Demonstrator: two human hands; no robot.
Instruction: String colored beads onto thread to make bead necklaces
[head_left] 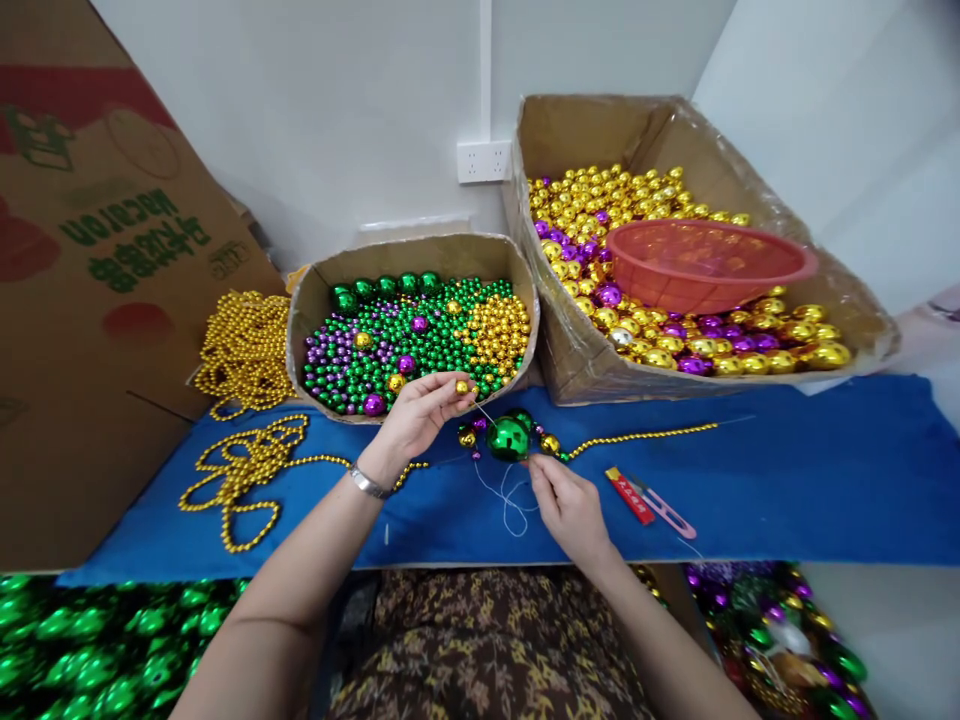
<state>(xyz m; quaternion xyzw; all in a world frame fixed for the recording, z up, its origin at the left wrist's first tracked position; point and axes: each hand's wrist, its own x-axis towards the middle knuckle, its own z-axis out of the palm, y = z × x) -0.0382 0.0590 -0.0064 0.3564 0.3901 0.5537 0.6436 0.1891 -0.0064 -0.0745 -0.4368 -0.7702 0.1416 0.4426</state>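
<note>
My left hand is raised over the blue cloth, fingers pinched on a small gold bead at the tip of a thin needle. My right hand is closed in a pinch on the white thread just below a large green ball strung with small gold, purple and green beads. From that cluster a string of small gold beads runs right along the cloth. The thread loops loose on the cloth between my hands.
A small cardboard box holds green, purple and gold beads. A bigger box at right holds gold and purple balls and a red basket. Gold bead strands lie left. Red-and-pink thread snips lie right of my hand.
</note>
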